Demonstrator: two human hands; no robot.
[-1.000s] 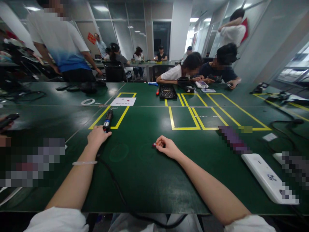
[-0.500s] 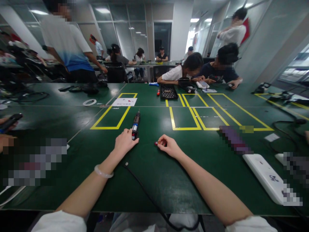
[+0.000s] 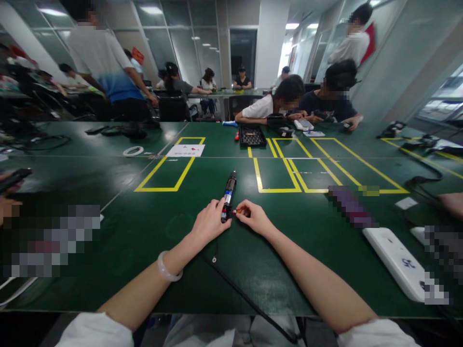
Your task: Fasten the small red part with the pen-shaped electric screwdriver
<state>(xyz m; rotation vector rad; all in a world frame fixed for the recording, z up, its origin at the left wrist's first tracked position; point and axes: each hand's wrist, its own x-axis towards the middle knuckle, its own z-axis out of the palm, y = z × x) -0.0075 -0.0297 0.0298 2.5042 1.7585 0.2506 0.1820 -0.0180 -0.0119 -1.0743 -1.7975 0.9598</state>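
My left hand (image 3: 209,223) is closed around the rear end of a black corded electric screwdriver (image 3: 228,189) that lies on the green table (image 3: 224,270), tip pointing away from me. Its black cable (image 3: 246,299) trails back toward me over the table edge. My right hand (image 3: 253,218) pinches a small red part (image 3: 237,211) right beside the screwdriver's body, nearly touching my left hand. A pale bangle sits on my left wrist.
Yellow taped rectangles (image 3: 170,168) mark the table ahead. A black parts tray (image 3: 252,136) and a white sheet (image 3: 185,150) lie farther back. White flat devices (image 3: 394,262) rest at the right. Two seated people (image 3: 307,101) lean over the far side; another person (image 3: 104,67) stands at the left.
My left hand has carried the screwdriver from the left yellow rectangle rightward across the table until it sits against my right hand. My right hand has stayed almost still with the red part.
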